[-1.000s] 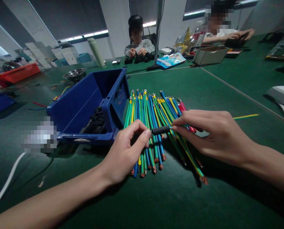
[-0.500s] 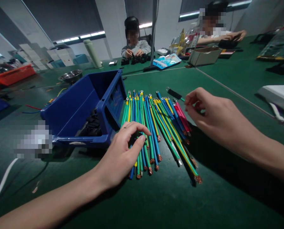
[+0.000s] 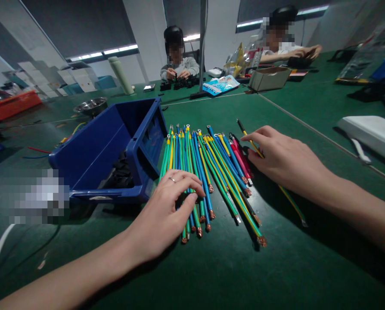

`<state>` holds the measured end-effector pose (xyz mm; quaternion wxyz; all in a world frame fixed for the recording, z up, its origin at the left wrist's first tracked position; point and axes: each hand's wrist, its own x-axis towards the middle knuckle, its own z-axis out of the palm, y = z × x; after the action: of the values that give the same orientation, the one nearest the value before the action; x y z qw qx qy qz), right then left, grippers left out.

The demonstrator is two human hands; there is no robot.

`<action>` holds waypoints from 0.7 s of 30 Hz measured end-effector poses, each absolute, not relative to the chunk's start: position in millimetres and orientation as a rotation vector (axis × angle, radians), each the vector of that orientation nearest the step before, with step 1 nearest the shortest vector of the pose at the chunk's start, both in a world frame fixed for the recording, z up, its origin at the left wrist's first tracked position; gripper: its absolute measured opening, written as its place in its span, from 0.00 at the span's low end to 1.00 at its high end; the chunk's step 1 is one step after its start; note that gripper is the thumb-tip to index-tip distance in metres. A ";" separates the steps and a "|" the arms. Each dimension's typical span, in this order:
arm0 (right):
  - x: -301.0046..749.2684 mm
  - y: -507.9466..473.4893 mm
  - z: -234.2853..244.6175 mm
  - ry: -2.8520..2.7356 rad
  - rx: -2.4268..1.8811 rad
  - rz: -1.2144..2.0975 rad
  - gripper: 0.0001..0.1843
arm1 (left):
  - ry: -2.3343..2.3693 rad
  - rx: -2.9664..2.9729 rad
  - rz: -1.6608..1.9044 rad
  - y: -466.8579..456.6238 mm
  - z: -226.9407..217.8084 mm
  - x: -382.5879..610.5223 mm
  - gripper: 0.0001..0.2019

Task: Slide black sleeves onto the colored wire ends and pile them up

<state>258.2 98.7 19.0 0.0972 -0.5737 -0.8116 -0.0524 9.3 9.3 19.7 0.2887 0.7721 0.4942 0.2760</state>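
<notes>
The left hand [image 3: 165, 211] lies palm down on a bundle of wires [image 3: 208, 163]. Its fingers [image 3: 192, 188] are loosely spread and rest flat across the green and blue strands near their copper ends, gripping nothing; one finger wears a ring [image 3: 172, 179]. The right hand [image 3: 284, 161] is at the bundle's right side, its fingers [image 3: 253, 140] closed narrowly on a single yellow-green wire [image 3: 291, 204]. This wire lies just right of the bundle, near the middle of the green bench [image 3: 212, 271]. Its long axis runs on a slant: the end with the black sleeve [image 3: 240, 125] points toward the far edge, and the bare end points toward the near right corner, with the middle stretch hidden under the hand. The bundled wires run roughly from near edge to far edge, ring terminals at the far ends, fanning out on the right. Touching the bundle's left side stands a blue bin [image 3: 92, 150] with black parts [image 3: 119, 172] inside; the label on its front wall is too blurred to read. Print on the blue packet [image 3: 220, 84] toward the far edge cannot be read either. Two other people [image 3: 178, 64] sit at the far edge, their hands on their own things.
</notes>
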 end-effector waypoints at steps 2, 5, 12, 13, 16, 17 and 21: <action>259.4 99.3 17.1 -2.441 -1.664 -0.139 0.21 | 1.321 2.059 0.731 9.0 20.5 9.7 0.10; 261.1 99.7 16.1 -2.458 -1.634 -0.168 0.21 | 1.329 2.058 0.717 8.9 21.5 10.1 0.10; 266.9 100.5 20.2 -2.443 -1.850 -0.185 0.21 | 1.321 2.061 0.704 9.7 21.8 10.3 0.09; 267.1 100.7 20.2 -2.457 -1.878 -0.172 0.22 | 1.320 2.062 0.704 9.5 21.8 10.4 0.09; 266.0 102.0 19.5 -2.479 -1.905 -0.158 0.23 | 1.325 2.061 0.694 8.9 22.1 10.6 0.09; 265.3 102.8 19.3 -2.476 -1.904 -0.157 0.22 | 1.325 2.060 0.695 8.8 22.3 10.7 0.09; 263.3 107.0 18.8 -2.453 -1.917 -0.148 0.21 | 1.321 2.057 0.701 9.0 22.3 10.8 0.09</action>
<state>263.3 107.0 18.8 0.0121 -0.6150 -0.7870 -0.0474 10.8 9.0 22.3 0.2948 0.7728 0.4965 0.2633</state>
